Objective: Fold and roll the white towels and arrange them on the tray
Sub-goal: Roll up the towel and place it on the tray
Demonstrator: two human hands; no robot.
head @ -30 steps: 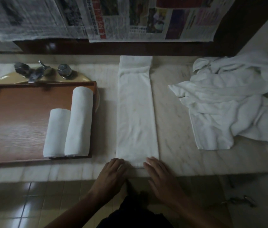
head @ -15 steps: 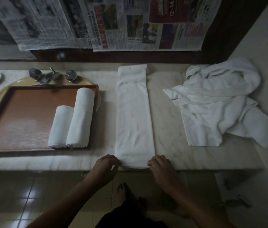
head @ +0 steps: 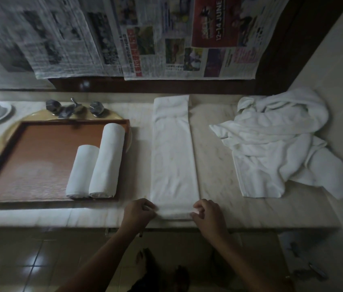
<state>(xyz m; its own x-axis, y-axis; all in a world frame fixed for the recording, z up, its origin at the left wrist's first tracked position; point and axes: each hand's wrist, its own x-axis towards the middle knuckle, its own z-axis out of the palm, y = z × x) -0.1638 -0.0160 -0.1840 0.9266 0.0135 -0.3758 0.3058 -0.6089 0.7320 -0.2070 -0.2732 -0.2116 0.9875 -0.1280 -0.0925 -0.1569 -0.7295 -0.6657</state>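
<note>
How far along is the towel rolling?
Done: a short rolled towel and a longer rolled towel lie side by side on the wooden tray. In hand: the left hand and right hand pinch the near end of the folded towel, apparently starting its roll. Left: the crumpled towel pile on the right.

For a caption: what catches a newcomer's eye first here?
A long folded towel runs down the counter's middle, left hand and right hand pinching its near end. Two rolled towels lie side by side on the wooden tray at left; a rumpled towel heap sits right.
</note>
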